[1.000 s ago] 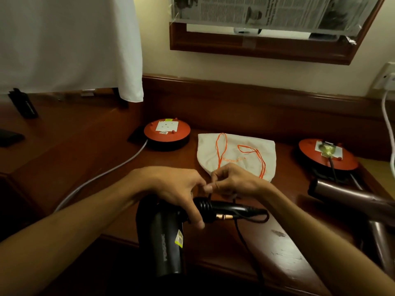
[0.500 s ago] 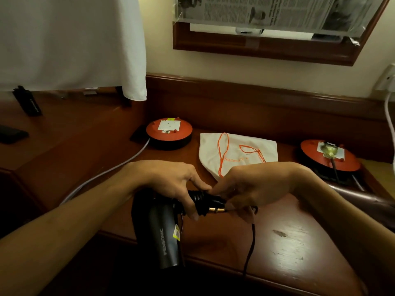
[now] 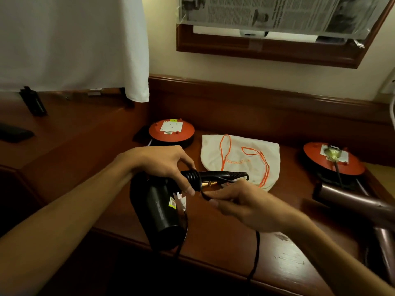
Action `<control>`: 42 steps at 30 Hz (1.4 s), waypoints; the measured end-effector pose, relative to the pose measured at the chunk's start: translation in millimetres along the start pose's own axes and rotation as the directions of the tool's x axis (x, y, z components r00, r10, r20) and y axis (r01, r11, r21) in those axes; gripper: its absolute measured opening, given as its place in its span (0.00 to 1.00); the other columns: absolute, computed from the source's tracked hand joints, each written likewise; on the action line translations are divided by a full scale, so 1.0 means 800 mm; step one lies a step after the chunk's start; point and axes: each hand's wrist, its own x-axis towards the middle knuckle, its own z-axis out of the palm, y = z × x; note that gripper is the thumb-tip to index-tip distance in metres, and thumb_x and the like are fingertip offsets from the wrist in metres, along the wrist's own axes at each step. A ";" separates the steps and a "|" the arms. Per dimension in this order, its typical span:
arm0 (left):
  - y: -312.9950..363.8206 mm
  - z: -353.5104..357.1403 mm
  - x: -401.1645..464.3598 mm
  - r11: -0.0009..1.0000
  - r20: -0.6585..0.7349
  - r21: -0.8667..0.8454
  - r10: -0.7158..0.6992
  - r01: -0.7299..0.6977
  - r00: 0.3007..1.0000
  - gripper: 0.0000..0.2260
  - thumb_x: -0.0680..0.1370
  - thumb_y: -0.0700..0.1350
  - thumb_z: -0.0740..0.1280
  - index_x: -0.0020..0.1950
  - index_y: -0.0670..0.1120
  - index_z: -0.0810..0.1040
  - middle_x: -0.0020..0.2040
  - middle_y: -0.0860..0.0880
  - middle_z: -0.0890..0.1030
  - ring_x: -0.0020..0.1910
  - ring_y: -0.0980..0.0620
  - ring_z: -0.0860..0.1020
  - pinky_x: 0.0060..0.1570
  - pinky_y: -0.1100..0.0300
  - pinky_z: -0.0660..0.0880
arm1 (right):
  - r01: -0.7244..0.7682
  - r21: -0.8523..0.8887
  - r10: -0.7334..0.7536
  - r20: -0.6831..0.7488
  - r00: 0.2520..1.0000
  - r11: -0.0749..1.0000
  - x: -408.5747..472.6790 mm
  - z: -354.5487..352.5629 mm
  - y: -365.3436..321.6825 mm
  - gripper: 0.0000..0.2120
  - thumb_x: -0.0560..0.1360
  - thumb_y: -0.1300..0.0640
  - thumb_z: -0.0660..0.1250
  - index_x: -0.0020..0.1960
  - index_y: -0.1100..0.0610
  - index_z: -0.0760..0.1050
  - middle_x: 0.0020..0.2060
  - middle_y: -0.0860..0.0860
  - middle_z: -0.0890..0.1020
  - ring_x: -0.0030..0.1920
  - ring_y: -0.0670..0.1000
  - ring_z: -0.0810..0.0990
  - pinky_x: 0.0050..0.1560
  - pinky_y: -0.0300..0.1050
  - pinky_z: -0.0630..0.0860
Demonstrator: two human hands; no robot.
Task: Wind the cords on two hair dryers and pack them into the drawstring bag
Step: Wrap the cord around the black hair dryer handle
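Observation:
My left hand (image 3: 164, 163) grips the handle of a black hair dryer (image 3: 162, 212), barrel pointing down toward me. A few turns of its black cord (image 3: 255, 253) wrap the handle. Just under the handle, my right hand (image 3: 241, 201) pinches the cord, which trails down off the desk edge. A white drawstring bag (image 3: 239, 159) with orange strings lies flat behind the hands. A second, brownish hair dryer (image 3: 350, 199) lies at the right, its cord running to an orange reel.
Two orange cable reels sit on the wooden desk (image 3: 213, 227): one (image 3: 171, 132) behind my left hand, one (image 3: 333, 160) at the far right. A white cloth (image 3: 70, 43) hangs at the upper left. Dark objects (image 3: 34, 103) lie on the left counter.
My right hand has swung from above the handle to below it, carrying the cord round. The left hand has kept its hold on the dryer.

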 end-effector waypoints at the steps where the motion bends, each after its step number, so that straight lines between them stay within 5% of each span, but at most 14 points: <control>1: 0.000 0.000 -0.004 0.999 -0.001 -0.051 0.019 -0.019 1.000 0.20 0.71 0.48 0.81 0.62 0.50 0.82 0.49 0.48 0.88 0.44 0.48 0.88 0.46 0.59 0.83 | 0.005 0.028 -0.003 -0.047 0.999 1.000 -0.002 0.006 0.001 0.12 0.83 0.57 0.62 0.60 0.48 0.82 0.32 0.36 0.76 0.32 0.41 0.71 0.35 0.36 0.64; 6: 0.006 0.010 -0.017 0.962 0.026 -0.230 0.154 -0.144 0.988 0.17 0.74 0.39 0.78 0.60 0.48 0.83 0.47 0.49 0.89 0.44 0.43 0.87 0.47 0.53 0.83 | 0.034 0.203 0.014 -0.230 0.973 0.979 -0.004 0.038 0.038 0.09 0.81 0.58 0.66 0.52 0.50 0.85 0.36 0.43 0.80 0.35 0.43 0.73 0.36 0.38 0.68; 9: 0.012 0.020 -0.019 0.958 0.083 -0.239 0.184 -0.159 0.980 0.19 0.73 0.39 0.79 0.63 0.47 0.83 0.51 0.47 0.88 0.48 0.36 0.86 0.55 0.40 0.82 | -0.032 0.386 0.113 -0.191 0.975 0.922 0.000 0.052 0.055 0.09 0.79 0.53 0.70 0.43 0.42 0.84 0.32 0.42 0.77 0.32 0.44 0.70 0.35 0.45 0.67; 11: 0.017 0.024 -0.020 0.969 0.139 -0.210 0.163 -0.132 0.977 0.19 0.73 0.42 0.80 0.63 0.47 0.83 0.49 0.45 0.88 0.47 0.38 0.87 0.54 0.43 0.83 | -0.107 0.426 0.186 -0.149 0.971 0.898 0.003 0.052 0.067 0.09 0.76 0.53 0.73 0.39 0.40 0.83 0.31 0.42 0.78 0.31 0.43 0.72 0.35 0.44 0.69; 15: 0.031 0.041 -0.016 0.996 0.241 -0.070 0.075 -0.059 0.968 0.20 0.73 0.47 0.80 0.63 0.46 0.82 0.44 0.45 0.88 0.40 0.49 0.87 0.45 0.59 0.82 | -0.116 0.284 0.117 0.015 0.993 0.952 0.027 0.042 0.084 0.10 0.73 0.58 0.73 0.34 0.54 0.81 0.26 0.47 0.76 0.27 0.45 0.70 0.30 0.40 0.63; 18: 0.034 0.050 -0.010 0.999 0.270 0.023 0.023 -0.031 0.962 0.20 0.72 0.51 0.81 0.60 0.46 0.83 0.45 0.47 0.88 0.41 0.50 0.87 0.49 0.54 0.83 | -0.194 0.193 0.165 0.158 0.974 0.962 0.045 0.019 0.088 0.13 0.75 0.58 0.72 0.40 0.69 0.78 0.31 0.63 0.77 0.32 0.53 0.73 0.32 0.43 0.67; 23: 0.031 0.061 0.007 0.986 0.249 0.162 -0.015 -0.027 0.968 0.19 0.68 0.57 0.81 0.56 0.52 0.85 0.46 0.51 0.87 0.42 0.55 0.85 0.51 0.52 0.82 | -0.250 0.152 0.163 0.436 0.885 0.956 0.071 -0.032 0.055 0.09 0.81 0.61 0.66 0.53 0.68 0.78 0.37 0.54 0.78 0.33 0.46 0.71 0.35 0.37 0.69; 29: -0.002 0.048 0.018 0.999 0.191 0.017 0.034 -0.038 0.981 0.16 0.68 0.51 0.83 0.53 0.58 0.85 0.48 0.54 0.88 0.46 0.51 0.86 0.56 0.46 0.82 | -0.094 -0.351 0.226 0.358 0.906 0.932 0.089 -0.046 0.012 0.09 0.80 0.57 0.65 0.54 0.58 0.83 0.42 0.53 0.85 0.36 0.49 0.80 0.38 0.46 0.76; 33: -0.019 0.038 0.030 1.000 0.156 0.026 -0.018 0.014 0.988 0.18 0.67 0.53 0.83 0.56 0.59 0.86 0.48 0.52 0.88 0.46 0.49 0.87 0.56 0.47 0.83 | -0.124 -0.516 0.278 0.232 0.932 0.847 0.070 -0.059 -0.011 0.10 0.80 0.58 0.64 0.53 0.56 0.84 0.42 0.52 0.86 0.39 0.49 0.81 0.40 0.45 0.78; 38: -0.054 0.017 0.022 0.996 0.087 -0.001 -0.089 0.089 0.992 0.20 0.67 0.54 0.83 0.58 0.57 0.86 0.50 0.51 0.88 0.48 0.49 0.87 0.58 0.43 0.82 | -0.113 -0.448 0.200 0.152 0.968 0.887 0.029 -0.071 -0.022 0.12 0.81 0.58 0.64 0.59 0.48 0.83 0.40 0.45 0.84 0.39 0.46 0.79 0.41 0.43 0.74; 42: -0.049 0.002 0.016 0.996 0.016 -0.081 -0.023 0.024 1.000 0.18 0.70 0.49 0.82 0.59 0.53 0.85 0.51 0.47 0.88 0.48 0.44 0.87 0.57 0.44 0.83 | -0.044 -0.295 0.088 0.138 0.986 0.955 0.014 -0.005 -0.008 0.10 0.81 0.58 0.63 0.58 0.58 0.81 0.41 0.51 0.84 0.40 0.46 0.80 0.40 0.42 0.76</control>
